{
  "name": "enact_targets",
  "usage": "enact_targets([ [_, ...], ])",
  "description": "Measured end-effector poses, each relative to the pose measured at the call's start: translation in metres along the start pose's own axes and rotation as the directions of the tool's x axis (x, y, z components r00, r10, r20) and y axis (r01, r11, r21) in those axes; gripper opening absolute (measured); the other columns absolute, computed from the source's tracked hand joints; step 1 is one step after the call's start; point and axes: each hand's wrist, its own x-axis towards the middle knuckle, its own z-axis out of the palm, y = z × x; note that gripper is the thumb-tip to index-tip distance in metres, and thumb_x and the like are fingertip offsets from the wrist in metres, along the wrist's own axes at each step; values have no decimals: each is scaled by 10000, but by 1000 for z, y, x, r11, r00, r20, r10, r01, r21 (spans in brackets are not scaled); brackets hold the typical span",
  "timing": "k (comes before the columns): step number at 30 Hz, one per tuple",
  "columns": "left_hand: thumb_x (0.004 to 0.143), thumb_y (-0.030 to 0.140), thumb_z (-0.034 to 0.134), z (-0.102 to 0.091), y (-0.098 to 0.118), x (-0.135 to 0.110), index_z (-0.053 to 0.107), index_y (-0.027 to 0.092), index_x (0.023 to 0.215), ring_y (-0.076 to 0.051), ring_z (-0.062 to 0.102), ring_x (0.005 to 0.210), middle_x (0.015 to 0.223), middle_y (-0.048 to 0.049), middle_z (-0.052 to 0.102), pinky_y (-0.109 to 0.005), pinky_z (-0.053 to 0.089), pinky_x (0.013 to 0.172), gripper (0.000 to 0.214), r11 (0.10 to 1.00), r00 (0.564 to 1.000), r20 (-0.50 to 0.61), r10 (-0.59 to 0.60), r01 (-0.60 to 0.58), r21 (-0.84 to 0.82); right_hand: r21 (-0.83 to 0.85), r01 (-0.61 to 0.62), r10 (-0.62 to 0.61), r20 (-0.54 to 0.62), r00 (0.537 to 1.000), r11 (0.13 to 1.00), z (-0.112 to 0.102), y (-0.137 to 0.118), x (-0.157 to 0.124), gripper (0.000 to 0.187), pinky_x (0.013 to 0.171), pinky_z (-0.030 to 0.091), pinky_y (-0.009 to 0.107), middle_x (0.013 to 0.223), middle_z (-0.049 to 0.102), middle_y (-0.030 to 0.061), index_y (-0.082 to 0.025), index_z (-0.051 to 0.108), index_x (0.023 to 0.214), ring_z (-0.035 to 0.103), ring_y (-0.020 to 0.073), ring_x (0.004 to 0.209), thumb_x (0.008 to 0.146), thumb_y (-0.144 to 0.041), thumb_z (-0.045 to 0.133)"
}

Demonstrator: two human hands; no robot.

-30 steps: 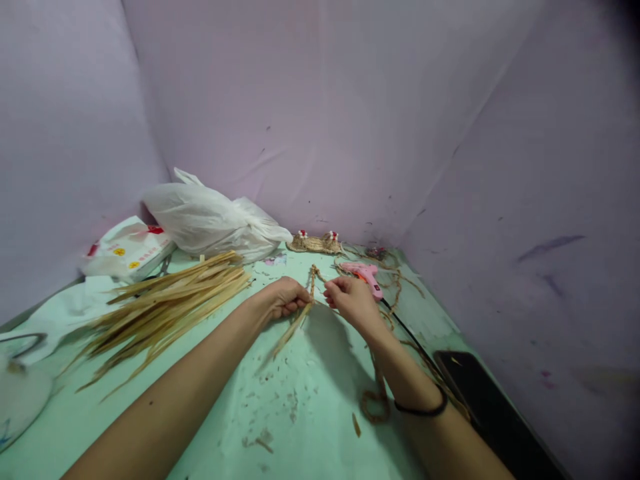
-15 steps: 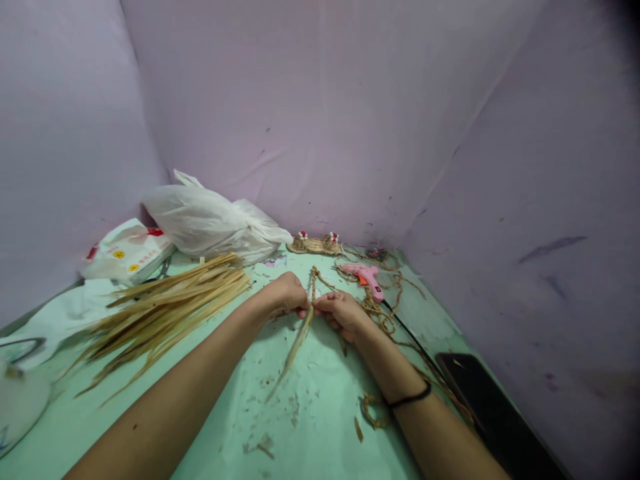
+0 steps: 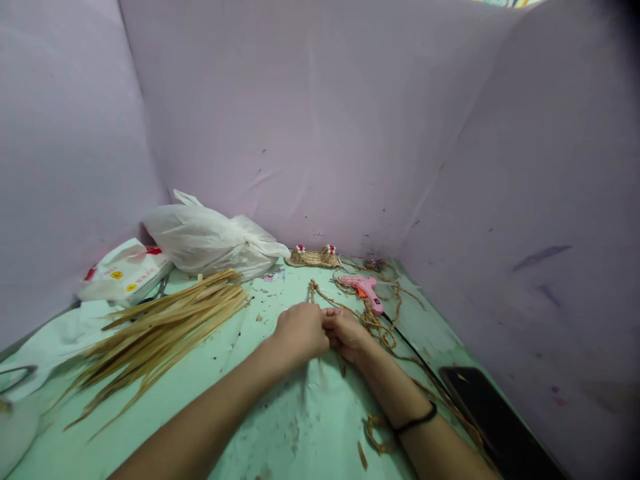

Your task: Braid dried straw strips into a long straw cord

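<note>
My left hand (image 3: 303,331) and my right hand (image 3: 345,331) meet over the green table, fingers pinched together. Between them is the working end of a twisted straw rope (image 3: 313,292), mostly covered by my left hand. Beyond my fingers the rope bends at the top and trails off to the right. A faint loose strip end shows just below the hands, too blurred to make out well. The pink glue gun (image 3: 366,291) lies on its side beyond my right hand, with coils of rope (image 3: 387,333) around it.
Dried leaf strips (image 3: 170,340) lie in a bundle at left. Behind them are a white plastic bag (image 3: 210,237) and a white packet (image 3: 127,273). A woven piece with red-and-white beads (image 3: 313,259) sits by the wall. A black phone-like slab (image 3: 493,420) lies at right.
My left hand has turned over and come rightward across the rope, against my right hand. The loose strip that stretched toward me is now mostly out of sight. The camera view has tilted up slightly.
</note>
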Motion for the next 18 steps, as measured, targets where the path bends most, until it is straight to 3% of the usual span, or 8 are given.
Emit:
enact_targets([
  [2,603,242,554,-15,-5,9,579,132,568,-156,528,520,468,-43,513,-212,332,464,118,1000,999,-48,-13,14,17,5,-14,14,19,1000,1000,0,-3,0,34,322,147,161,380,440,-53,-111,527,543,264,10,301,528,-120,556],
  [4,640,222,502,-24,-10,17,579,122,597,-97,430,375,435,-12,494,-203,284,397,133,980,992,-67,-103,90,-175,1,-37,37,17,999,999,1,-7,-2,24,339,216,162,419,494,-27,-105,551,549,334,23,330,555,-119,569],
  [7,649,161,467,-23,-20,28,566,99,609,-52,357,326,467,-9,520,-185,230,353,124,850,966,173,-191,251,-464,3,-26,26,47,999,1000,1,-10,-4,54,397,303,168,461,535,-5,-111,550,529,428,49,397,568,-126,585],
  [9,633,146,478,-16,-27,33,554,90,568,-44,377,340,474,-15,523,-173,229,348,115,780,925,353,-142,324,-535,-7,-3,4,83,997,1000,0,-10,-5,52,437,334,170,503,564,8,-115,551,536,476,63,451,561,-132,594],
  [10,620,144,489,-13,-29,35,551,88,550,-43,381,342,459,-9,509,-169,231,345,109,769,914,388,-118,331,-546,-22,8,-5,98,995,1000,-1,-9,-5,41,449,340,169,533,580,13,-116,556,551,489,67,471,557,-134,592],
  [14,571,151,515,-8,-32,36,554,96,500,-43,316,301,349,35,392,-177,214,328,98,848,936,313,-160,293,-443,-213,124,-112,68,991,969,-2,-2,1,49,455,326,161,548,590,-10,-126,554,594,474,59,469,550,-105,557],
  [18,535,158,519,-7,-27,33,484,131,426,-55,272,273,285,45,327,-198,198,321,117,946,970,171,-175,213,-242,-535,254,-280,33,959,806,-5,5,7,46,456,322,169,534,593,-5,-125,559,586,474,75,483,567,-113,518],
])
